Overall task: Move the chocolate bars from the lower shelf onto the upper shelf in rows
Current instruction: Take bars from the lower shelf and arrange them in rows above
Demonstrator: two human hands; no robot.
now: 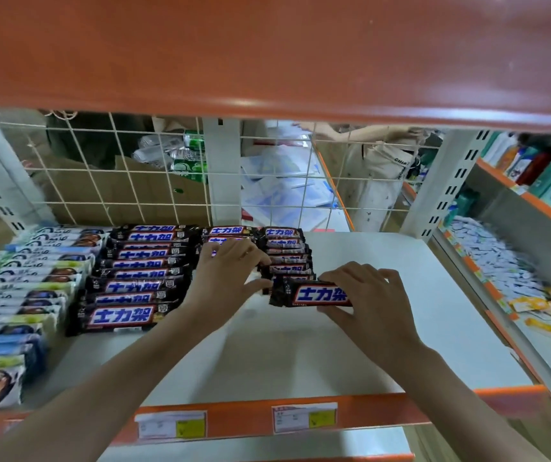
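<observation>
Dark-wrapped chocolate bars with blue-and-white labels lie in rows on the white shelf (384,295). A full row (134,278) runs front to back at the left. A second row (227,232) lies under my left hand (230,278), whose spread fingers rest on it. A third row (287,255) sits to the right. My right hand (367,301) pinches one chocolate bar (310,294) between thumb and fingers at the front end of that third row, just above or on the shelf.
Light blue and green snack packs (17,288) fill the shelf's left side. An orange shelf (267,55) hangs overhead. A wire grid (167,181) backs the shelf. The orange front lip (240,418) carries price tags. A neighbouring shelf (517,281) holds sachets at right.
</observation>
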